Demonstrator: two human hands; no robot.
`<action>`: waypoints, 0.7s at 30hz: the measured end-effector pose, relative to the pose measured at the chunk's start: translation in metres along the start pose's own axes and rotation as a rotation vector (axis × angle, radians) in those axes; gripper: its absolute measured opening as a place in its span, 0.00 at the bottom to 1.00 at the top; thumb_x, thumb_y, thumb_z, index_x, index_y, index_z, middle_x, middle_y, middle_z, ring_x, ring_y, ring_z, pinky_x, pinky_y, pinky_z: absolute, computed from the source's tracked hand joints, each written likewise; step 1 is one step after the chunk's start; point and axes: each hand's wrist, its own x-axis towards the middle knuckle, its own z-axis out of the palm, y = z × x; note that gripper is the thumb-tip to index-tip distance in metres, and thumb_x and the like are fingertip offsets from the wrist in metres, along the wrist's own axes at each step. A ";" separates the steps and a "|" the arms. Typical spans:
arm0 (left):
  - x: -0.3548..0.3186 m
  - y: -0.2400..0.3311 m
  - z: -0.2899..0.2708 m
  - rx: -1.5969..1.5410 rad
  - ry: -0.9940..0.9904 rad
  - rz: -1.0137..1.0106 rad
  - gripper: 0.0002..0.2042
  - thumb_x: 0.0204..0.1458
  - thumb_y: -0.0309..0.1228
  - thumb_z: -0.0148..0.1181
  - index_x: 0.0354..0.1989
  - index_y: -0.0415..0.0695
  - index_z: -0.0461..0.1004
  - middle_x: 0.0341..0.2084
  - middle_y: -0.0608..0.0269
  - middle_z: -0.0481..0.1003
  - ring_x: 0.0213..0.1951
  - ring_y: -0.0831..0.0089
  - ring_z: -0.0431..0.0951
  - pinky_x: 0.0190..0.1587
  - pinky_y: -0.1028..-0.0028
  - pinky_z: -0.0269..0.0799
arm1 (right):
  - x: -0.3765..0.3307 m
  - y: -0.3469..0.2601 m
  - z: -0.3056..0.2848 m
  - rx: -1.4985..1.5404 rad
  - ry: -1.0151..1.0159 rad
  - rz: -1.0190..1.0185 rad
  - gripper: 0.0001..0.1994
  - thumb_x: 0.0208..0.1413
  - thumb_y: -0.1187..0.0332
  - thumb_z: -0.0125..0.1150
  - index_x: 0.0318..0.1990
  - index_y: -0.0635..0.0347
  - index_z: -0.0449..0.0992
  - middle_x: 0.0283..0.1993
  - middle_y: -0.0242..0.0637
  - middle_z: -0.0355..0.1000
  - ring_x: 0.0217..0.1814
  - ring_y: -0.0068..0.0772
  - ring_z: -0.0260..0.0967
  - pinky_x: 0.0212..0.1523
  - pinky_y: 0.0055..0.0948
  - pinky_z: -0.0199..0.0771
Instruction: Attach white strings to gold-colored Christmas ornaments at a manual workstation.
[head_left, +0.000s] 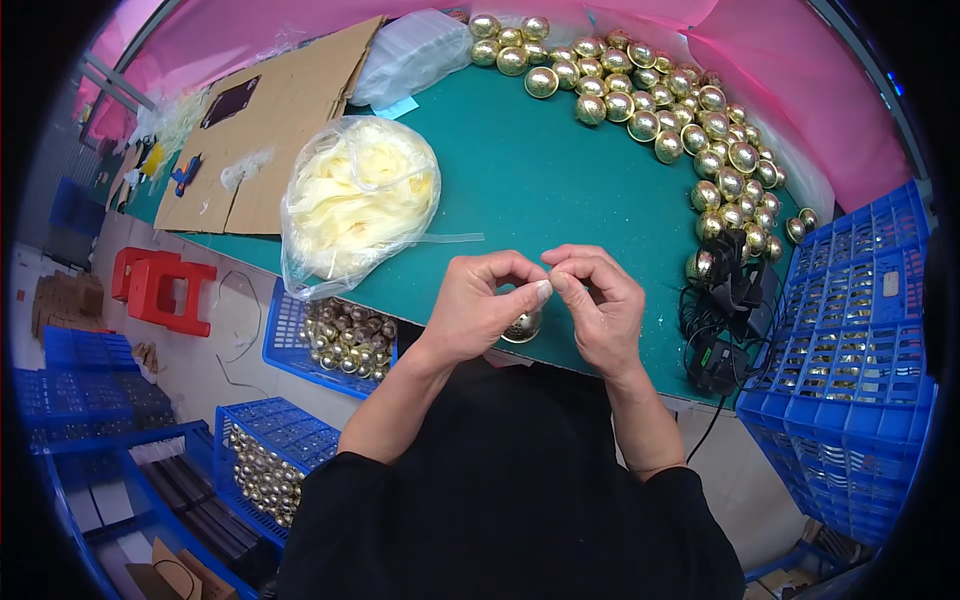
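Both my hands meet over the front edge of the green table [500,220], thumbs and forefingers pinched close together. My left hand [485,305] and my right hand [603,308] are closed on something too small to make out, perhaps a thin strand. Just below the fingertips a shiny gold ball [523,327] sits at the table edge, partly hidden by my left hand. To the left of my hands lies a clear plastic bag [360,200] full of pale cream ribbon-like strands, with a strip trailing from it toward my hands.
Many gold balls [645,125] spread along the table's back and right. Black adapters with cables [725,310] lie at the right edge beside stacked blue crates [840,390]. Cardboard [265,130] covers the left. Blue crates of balls [270,430] and a red stool [165,290] stand below left.
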 end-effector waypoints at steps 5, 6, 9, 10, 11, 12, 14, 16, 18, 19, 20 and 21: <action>0.006 -0.018 0.001 -0.167 0.096 -0.035 0.04 0.60 0.23 0.67 0.40 0.35 0.81 0.33 0.68 0.80 0.33 0.84 0.78 0.38 0.81 0.74 | -0.007 0.003 0.010 0.055 0.093 0.143 0.05 0.63 0.75 0.67 0.44 0.68 0.82 0.48 0.41 0.79 0.45 0.23 0.75 0.46 0.23 0.75; 0.008 -0.022 0.001 -0.166 0.100 -0.034 0.04 0.60 0.23 0.67 0.40 0.35 0.81 0.33 0.68 0.80 0.33 0.84 0.78 0.38 0.81 0.74 | -0.010 0.004 0.011 0.056 0.089 0.143 0.05 0.63 0.75 0.67 0.44 0.68 0.82 0.48 0.41 0.79 0.45 0.23 0.75 0.46 0.23 0.75; 0.010 -0.029 0.005 -0.197 0.130 0.070 0.04 0.61 0.24 0.66 0.39 0.34 0.81 0.33 0.65 0.81 0.35 0.81 0.80 0.39 0.78 0.78 | -0.015 0.007 0.013 0.033 0.102 0.204 0.05 0.63 0.76 0.68 0.43 0.69 0.83 0.44 0.37 0.79 0.41 0.21 0.74 0.42 0.21 0.74; 0.010 -0.029 0.008 -0.183 0.149 0.091 0.04 0.61 0.23 0.66 0.38 0.34 0.81 0.34 0.65 0.81 0.36 0.80 0.80 0.40 0.77 0.78 | -0.014 0.009 0.013 0.022 0.105 0.188 0.05 0.63 0.76 0.68 0.42 0.69 0.83 0.41 0.36 0.79 0.39 0.20 0.74 0.39 0.20 0.74; 0.010 -0.029 0.009 -0.168 0.166 0.113 0.04 0.61 0.23 0.66 0.38 0.34 0.81 0.34 0.64 0.81 0.37 0.80 0.80 0.41 0.77 0.79 | -0.012 0.010 0.012 0.012 0.109 0.171 0.05 0.63 0.76 0.68 0.41 0.69 0.83 0.38 0.34 0.79 0.37 0.18 0.73 0.37 0.20 0.73; 0.010 -0.030 0.009 -0.168 0.164 0.114 0.04 0.61 0.23 0.66 0.38 0.34 0.81 0.34 0.64 0.81 0.37 0.80 0.80 0.41 0.77 0.79 | -0.011 0.009 0.012 0.011 0.111 0.170 0.05 0.63 0.76 0.68 0.41 0.69 0.83 0.38 0.34 0.79 0.37 0.18 0.73 0.37 0.20 0.73; 0.009 -0.034 0.007 -0.164 0.146 0.043 0.04 0.60 0.23 0.66 0.38 0.34 0.81 0.34 0.63 0.81 0.37 0.79 0.81 0.42 0.77 0.78 | -0.011 0.005 0.012 0.069 0.100 0.269 0.04 0.63 0.76 0.67 0.40 0.69 0.84 0.34 0.33 0.79 0.35 0.17 0.73 0.35 0.19 0.72; 0.008 -0.036 0.007 -0.113 0.144 0.043 0.04 0.60 0.24 0.66 0.38 0.34 0.81 0.34 0.63 0.81 0.37 0.79 0.81 0.41 0.77 0.78 | -0.012 0.006 0.010 0.066 0.091 0.255 0.04 0.64 0.75 0.67 0.41 0.68 0.84 0.34 0.33 0.79 0.34 0.16 0.72 0.34 0.19 0.71; 0.007 -0.037 0.007 -0.062 0.144 0.041 0.05 0.59 0.24 0.67 0.37 0.34 0.81 0.34 0.63 0.82 0.38 0.79 0.80 0.41 0.76 0.78 | -0.014 0.009 0.010 0.063 0.079 0.243 0.05 0.64 0.75 0.67 0.42 0.68 0.85 0.34 0.33 0.79 0.33 0.16 0.72 0.33 0.19 0.71; 0.007 -0.037 0.007 -0.030 0.164 0.061 0.05 0.59 0.24 0.67 0.37 0.35 0.81 0.34 0.63 0.82 0.37 0.79 0.80 0.41 0.76 0.77 | -0.014 0.010 0.010 0.076 0.079 0.257 0.05 0.64 0.75 0.67 0.42 0.68 0.85 0.34 0.33 0.79 0.33 0.16 0.72 0.33 0.19 0.71; 0.007 -0.036 0.008 0.001 0.184 0.082 0.05 0.58 0.24 0.68 0.37 0.35 0.81 0.34 0.63 0.82 0.37 0.79 0.80 0.41 0.76 0.77 | -0.013 0.010 0.011 0.089 0.079 0.270 0.05 0.65 0.75 0.67 0.42 0.68 0.85 0.34 0.32 0.79 0.32 0.16 0.72 0.32 0.19 0.70; 0.007 -0.039 0.008 0.001 0.184 0.082 0.05 0.58 0.24 0.68 0.37 0.35 0.81 0.34 0.63 0.82 0.37 0.79 0.80 0.41 0.76 0.77 | -0.013 0.009 0.011 0.089 0.079 0.270 0.05 0.65 0.75 0.67 0.42 0.68 0.85 0.34 0.32 0.79 0.32 0.16 0.72 0.32 0.19 0.70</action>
